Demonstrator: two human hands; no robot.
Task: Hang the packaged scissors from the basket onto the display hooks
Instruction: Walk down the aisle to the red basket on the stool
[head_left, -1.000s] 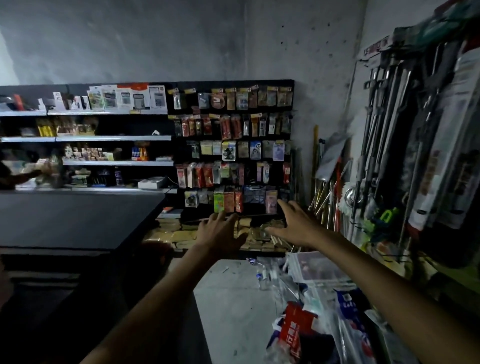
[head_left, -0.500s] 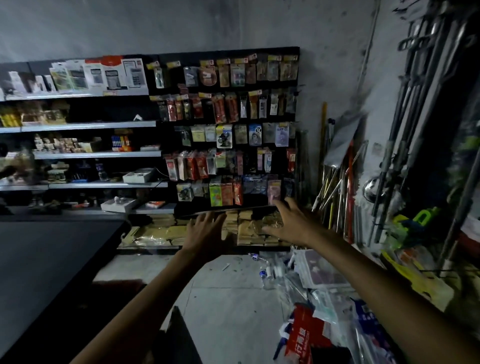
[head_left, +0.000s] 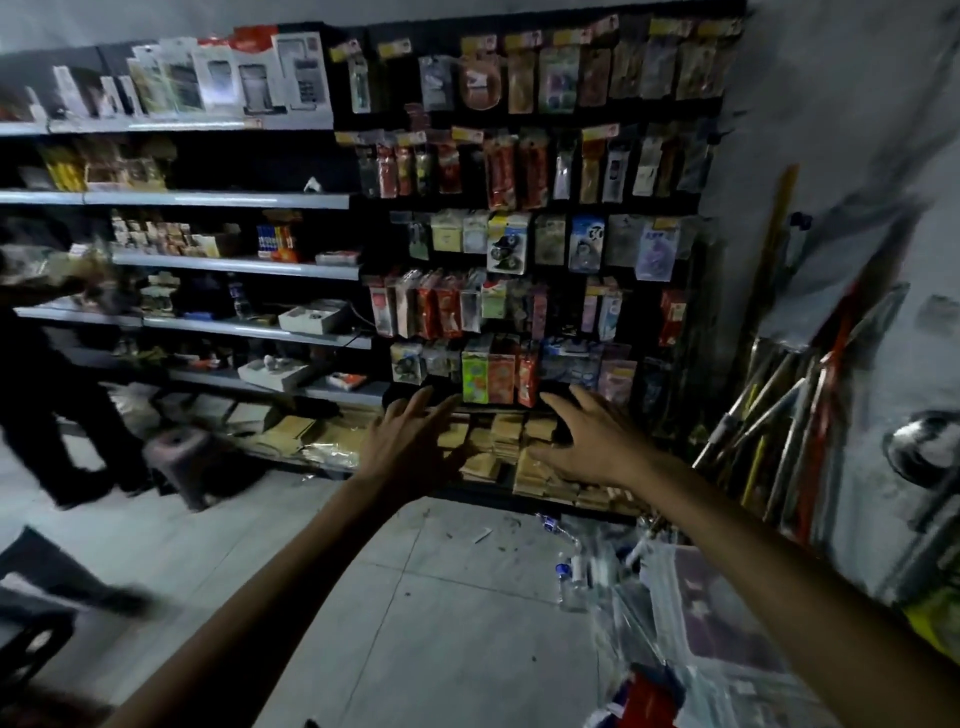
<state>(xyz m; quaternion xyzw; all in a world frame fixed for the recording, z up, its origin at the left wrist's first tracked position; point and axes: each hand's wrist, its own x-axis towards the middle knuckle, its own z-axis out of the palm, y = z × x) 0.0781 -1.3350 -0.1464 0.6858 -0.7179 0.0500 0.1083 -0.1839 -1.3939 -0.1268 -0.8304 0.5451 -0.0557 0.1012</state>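
Packaged scissors not held.
Left hand (head_left: 410, 451) and right hand (head_left: 592, 447) are stretched out empty, fingers spread, toward the hook display (head_left: 540, 203), likely for approach.

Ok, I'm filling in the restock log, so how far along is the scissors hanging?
Done: nothing I can confirm. The display panel is crowded with hanging packets, but they are too blurred to tell scissors from the rest. In hand: nothing; the left hand and right hand are both open and empty, reaching toward its lower rows. Left: apparently the whole job, and I cannot make out the basket.
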